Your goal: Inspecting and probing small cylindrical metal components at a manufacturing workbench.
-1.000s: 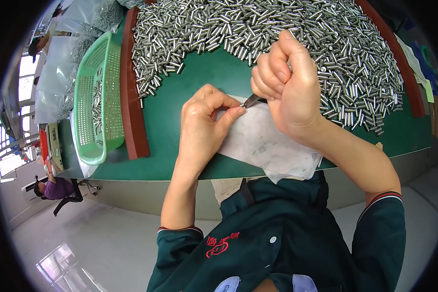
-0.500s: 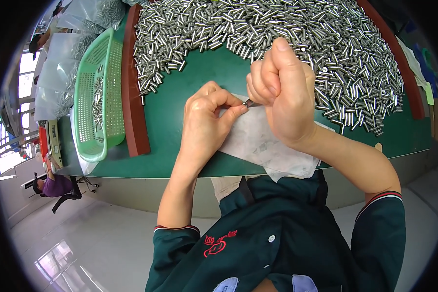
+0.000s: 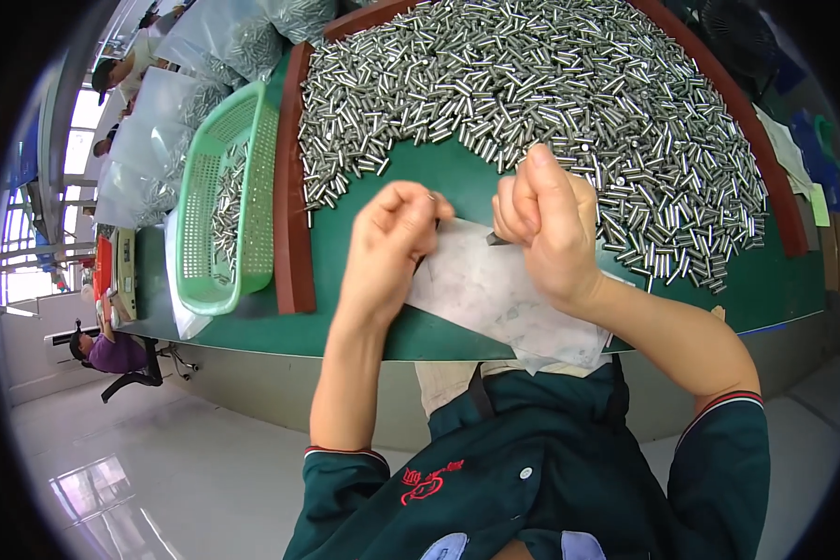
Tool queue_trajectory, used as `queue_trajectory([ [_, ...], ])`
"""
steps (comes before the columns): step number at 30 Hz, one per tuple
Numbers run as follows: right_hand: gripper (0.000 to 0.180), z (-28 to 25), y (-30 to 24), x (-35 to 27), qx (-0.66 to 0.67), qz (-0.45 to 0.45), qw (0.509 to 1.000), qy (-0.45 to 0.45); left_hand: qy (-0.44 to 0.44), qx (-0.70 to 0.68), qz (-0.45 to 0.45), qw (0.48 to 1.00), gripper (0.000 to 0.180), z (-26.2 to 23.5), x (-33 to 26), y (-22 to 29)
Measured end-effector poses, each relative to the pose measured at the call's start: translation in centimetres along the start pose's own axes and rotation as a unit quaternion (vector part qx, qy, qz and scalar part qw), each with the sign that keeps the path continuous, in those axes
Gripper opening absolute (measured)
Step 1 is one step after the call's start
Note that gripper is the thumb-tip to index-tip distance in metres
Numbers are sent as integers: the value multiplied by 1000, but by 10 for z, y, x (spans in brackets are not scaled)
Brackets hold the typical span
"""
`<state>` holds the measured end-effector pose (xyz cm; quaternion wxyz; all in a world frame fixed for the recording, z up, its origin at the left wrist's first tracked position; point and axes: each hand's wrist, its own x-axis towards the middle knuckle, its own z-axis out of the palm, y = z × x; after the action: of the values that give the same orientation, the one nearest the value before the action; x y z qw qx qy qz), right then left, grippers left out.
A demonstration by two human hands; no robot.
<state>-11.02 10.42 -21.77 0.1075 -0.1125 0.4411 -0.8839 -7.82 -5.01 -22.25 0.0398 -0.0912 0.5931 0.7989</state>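
Note:
My left hand [image 3: 387, 243] is closed in a pinch over the green tabletop, left of the white cloth [image 3: 481, 289]. What sits between its fingertips is too small and blurred to make out. My right hand [image 3: 555, 224] is a fist with the thumb pointing up and away, wrapped round a tool with a dark flat tip [image 3: 497, 240] that juts out toward the left. Most of that tool is hidden in the fist. Beyond both hands spreads a big heap of short shiny metal pins [image 3: 532, 84], its nearest ones beside the right hand.
Red-brown rails [image 3: 296, 196] border the heap. Left of them stands a green plastic basket [image 3: 187, 252] with some pins in it, with clear bags of pins [image 3: 252, 47] farther back. A red-and-beige device [image 3: 114, 271] is at the far left; a person in purple [image 3: 119, 353] sits beyond.
My left hand has pulled left, away from the tool tip it was meeting. My right fist keeps its grip on the tool. The whole view has shifted slightly.

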Motion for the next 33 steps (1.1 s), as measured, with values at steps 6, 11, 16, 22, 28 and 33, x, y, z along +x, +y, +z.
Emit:
queue_trajectory([
  [6, 45, 1, -4, 2, -3, 25, 1000, 2, -20, -149, -32, 988, 20, -14, 40, 30],
  [11, 45, 2, -3, 4, -3, 26, 1000, 4, 42, 265, 116, 956, 18, -8, 73, 27],
  [16, 45, -4, -2, 5, 43, 37, 998, 5, 87, 596, 258, 756, 14, -3, 72, 14],
  [22, 44, -4, -3, 6, 43, 34, 999, 0, 36, 665, 260, 699, 10, 1, 69, 15],
  [28, 45, -2, -5, 7, 6, 38, 999, 4, 37, 726, 299, 618, 13, 6, 64, 12],
  [33, 43, -4, -2, 6, 49, 34, 998, -3, 2, 612, 341, 714, 10, -5, 66, 7],
])
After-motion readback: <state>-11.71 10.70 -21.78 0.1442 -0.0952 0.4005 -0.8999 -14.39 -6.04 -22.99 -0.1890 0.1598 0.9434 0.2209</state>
